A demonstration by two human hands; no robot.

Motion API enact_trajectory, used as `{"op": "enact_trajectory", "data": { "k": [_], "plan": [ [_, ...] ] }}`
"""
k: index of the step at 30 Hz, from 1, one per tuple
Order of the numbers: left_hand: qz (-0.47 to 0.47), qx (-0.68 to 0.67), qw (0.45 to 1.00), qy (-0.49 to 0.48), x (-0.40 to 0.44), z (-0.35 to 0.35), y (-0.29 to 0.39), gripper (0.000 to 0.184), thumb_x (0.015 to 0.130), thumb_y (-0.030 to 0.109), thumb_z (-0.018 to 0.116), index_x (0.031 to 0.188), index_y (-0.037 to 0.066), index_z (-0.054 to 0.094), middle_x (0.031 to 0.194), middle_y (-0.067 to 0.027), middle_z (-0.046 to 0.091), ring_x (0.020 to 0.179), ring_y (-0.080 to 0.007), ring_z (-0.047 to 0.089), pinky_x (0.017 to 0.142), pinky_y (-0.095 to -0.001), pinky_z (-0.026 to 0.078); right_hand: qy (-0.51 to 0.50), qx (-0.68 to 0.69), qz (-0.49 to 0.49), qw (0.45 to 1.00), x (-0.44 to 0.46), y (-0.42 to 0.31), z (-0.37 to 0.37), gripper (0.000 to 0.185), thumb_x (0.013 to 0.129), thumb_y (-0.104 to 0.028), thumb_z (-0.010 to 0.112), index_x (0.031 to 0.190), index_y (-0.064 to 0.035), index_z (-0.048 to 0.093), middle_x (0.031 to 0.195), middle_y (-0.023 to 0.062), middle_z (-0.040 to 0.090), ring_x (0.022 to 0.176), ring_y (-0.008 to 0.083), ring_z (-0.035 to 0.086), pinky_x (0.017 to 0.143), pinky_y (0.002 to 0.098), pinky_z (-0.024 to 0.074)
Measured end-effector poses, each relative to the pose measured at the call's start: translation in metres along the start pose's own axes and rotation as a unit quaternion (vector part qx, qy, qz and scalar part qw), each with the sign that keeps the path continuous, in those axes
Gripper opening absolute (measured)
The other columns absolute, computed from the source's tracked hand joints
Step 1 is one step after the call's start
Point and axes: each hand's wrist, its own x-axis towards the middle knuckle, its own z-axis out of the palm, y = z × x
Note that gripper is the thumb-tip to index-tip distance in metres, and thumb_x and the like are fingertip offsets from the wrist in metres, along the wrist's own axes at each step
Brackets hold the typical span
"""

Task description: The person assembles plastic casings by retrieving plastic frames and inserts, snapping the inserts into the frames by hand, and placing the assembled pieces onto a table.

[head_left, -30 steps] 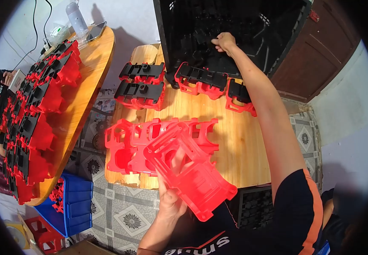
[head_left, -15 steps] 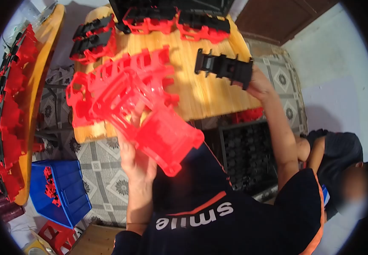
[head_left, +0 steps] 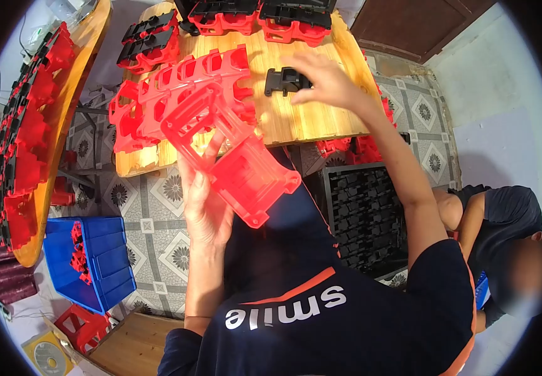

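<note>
My left hand (head_left: 207,210) grips a red plastic frame (head_left: 260,178), which has an open rectangular end and a boxy end, tilted in the air before my chest. On the wooden table (head_left: 283,128) lies a black plastic part (head_left: 279,81), its right side partly covered by my right hand (head_left: 328,80). The fingers of that hand are spread and slightly curled over the part, apparently not gripping it. Several more red frames (head_left: 158,84) stand close together on the table, behind the held one.
Red frames with black tops (head_left: 149,44) line the table's back. A black crate (head_left: 328,213) of black parts stands below the table. At left are a second table (head_left: 83,81) with more assemblies and a blue bin (head_left: 111,260). Another person (head_left: 506,213) sits at right.
My right hand has put the black part down on the table and opened, moving left. My left hand still holds the red frame, now turned slightly. The view has shifted a little.
</note>
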Motion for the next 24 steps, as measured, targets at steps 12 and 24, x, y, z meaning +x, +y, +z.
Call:
{"op": "enact_trajectory", "data": {
  "k": [12,24],
  "plan": [
    [-0.007,-0.031,0.999,-0.015,-0.011,-0.007,0.003,0.086,0.086,0.033,0.07,0.153,0.019,0.018,0.149,-0.0204,0.033,0.129,-0.0356,0.047,0.102,-0.0504,0.047,-0.186,0.422,0.363,0.81,-0.023,0.007,-0.022,0.032,0.094,-0.028,0.058,0.114,-0.0032,0.062,0.091,0.002,0.067,0.075,0.0089,0.062,0.068,0.0227,0.0487],
    [0.016,-0.022,1.0,0.015,-0.014,-0.013,0.013,0.083,0.087,0.03,0.069,0.153,0.018,0.02,0.146,-0.0202,0.039,0.132,-0.0356,0.044,0.106,-0.0527,0.043,-0.176,0.169,0.088,0.966,-0.051,-0.006,-0.06,0.033,0.075,-0.008,0.076,0.107,-0.0055,0.069,0.103,0.0083,0.062,0.103,0.0247,0.059,0.089,0.0324,0.0464]
  ]
}}
